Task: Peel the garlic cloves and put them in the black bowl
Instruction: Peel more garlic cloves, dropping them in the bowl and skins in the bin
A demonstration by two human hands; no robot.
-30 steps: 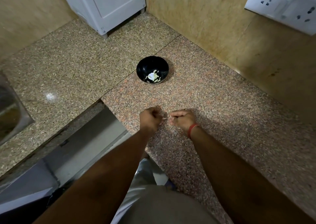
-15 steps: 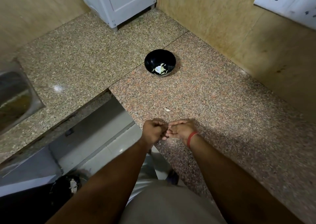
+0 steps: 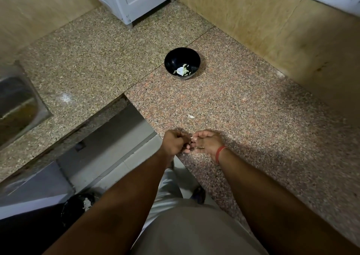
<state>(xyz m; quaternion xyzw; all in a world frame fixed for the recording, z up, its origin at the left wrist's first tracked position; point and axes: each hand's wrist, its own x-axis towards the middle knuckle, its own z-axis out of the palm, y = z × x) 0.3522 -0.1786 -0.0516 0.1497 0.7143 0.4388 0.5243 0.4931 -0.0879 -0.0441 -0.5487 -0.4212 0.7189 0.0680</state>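
My left hand point(image 3: 174, 142) and right hand point(image 3: 207, 142) meet over the counter point(image 3: 253, 118) edge, pinching a clove point(image 3: 192, 137) between fingertips, well short of the bowl point(image 3: 182, 62); it seems light, firm, papery-skinned, best gripped at the ends.

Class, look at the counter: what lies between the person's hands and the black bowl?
In the head view, one small pale garlic scrap lies on bare granite between the hands and black bowl.
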